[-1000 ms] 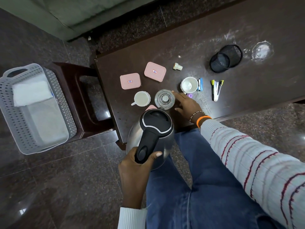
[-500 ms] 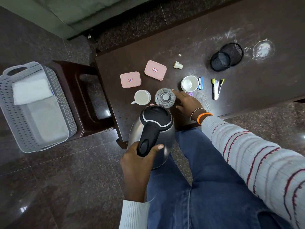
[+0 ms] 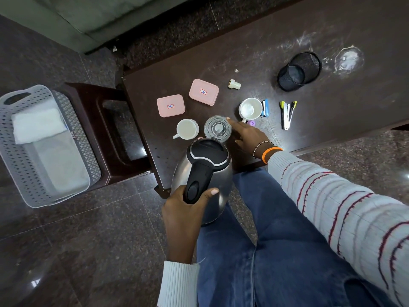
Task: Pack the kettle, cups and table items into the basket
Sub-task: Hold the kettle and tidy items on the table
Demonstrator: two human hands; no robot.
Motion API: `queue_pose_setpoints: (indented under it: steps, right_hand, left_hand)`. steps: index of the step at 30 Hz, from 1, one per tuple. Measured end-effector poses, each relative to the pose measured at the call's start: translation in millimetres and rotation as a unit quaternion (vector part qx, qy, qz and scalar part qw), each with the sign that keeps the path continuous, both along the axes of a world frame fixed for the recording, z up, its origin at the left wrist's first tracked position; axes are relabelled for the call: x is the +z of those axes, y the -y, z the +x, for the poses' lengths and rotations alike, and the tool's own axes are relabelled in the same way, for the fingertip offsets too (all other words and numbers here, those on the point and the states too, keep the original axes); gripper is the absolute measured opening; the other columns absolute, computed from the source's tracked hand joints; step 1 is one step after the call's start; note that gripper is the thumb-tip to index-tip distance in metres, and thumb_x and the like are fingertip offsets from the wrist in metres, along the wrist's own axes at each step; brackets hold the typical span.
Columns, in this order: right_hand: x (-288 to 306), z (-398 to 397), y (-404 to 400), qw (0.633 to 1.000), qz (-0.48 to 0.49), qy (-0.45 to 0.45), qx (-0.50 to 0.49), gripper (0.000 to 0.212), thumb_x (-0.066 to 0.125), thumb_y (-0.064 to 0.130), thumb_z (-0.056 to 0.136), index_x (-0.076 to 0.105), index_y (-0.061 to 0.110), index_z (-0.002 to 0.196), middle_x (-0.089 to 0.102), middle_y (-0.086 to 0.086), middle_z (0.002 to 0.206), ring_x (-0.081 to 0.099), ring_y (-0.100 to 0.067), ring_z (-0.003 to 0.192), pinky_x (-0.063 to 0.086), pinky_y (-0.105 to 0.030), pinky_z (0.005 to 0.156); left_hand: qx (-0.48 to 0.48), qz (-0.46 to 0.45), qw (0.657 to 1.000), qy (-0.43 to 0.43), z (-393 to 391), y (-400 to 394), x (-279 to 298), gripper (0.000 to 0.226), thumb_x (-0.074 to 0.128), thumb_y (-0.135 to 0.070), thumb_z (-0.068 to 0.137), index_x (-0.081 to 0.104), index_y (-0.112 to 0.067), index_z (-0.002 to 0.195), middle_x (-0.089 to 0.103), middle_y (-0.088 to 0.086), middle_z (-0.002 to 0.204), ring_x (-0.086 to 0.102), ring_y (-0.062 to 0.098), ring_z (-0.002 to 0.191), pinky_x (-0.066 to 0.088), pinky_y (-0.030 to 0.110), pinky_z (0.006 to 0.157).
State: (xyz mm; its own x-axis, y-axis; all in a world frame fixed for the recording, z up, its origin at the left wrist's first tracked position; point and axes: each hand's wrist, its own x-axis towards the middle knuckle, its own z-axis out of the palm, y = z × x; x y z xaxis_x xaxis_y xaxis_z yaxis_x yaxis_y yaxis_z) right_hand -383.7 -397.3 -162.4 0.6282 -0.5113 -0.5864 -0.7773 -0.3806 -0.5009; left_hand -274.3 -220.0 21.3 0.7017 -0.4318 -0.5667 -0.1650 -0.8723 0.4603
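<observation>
My left hand grips the black handle of a steel kettle, held in the air over the table's near edge. Just beyond its spout stands a clear glass. My right hand lies on the table with its fingertips against the right side of that glass. A white cup stands left of the glass, and a second white cup stands to its right. The grey perforated basket sits on a stool at far left, with a white cloth inside.
On the dark table lie two pink lidded boxes, a small cream stopper, a blue stapler, a staple remover and a black mesh pen holder. The brown stool stands between basket and table.
The kettle has shifted slightly nearer to the glass in my left hand. My right hand stays against the glass.
</observation>
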Motion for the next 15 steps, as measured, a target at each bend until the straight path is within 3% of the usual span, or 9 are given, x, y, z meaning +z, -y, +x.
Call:
queue_pose_setpoints:
  steps: [15]
  right_hand:
    - [2.4,-0.5,-0.7,1.000,-0.009,0.002,0.006,0.075,0.049,-0.002,0.083,0.018,0.020,0.148,0.050,-0.019,0.131,0.050,-0.038,0.116,0.047,-0.043,0.090]
  left_hand:
    - [-0.007,-0.006,1.000,-0.012,-0.3,-2.5,3.1,0.037,0.073,-0.056,0.056,0.050,-0.026,0.057,0.053,-0.013,0.055,0.051,0.003,0.055,0.035,0.017,0.051]
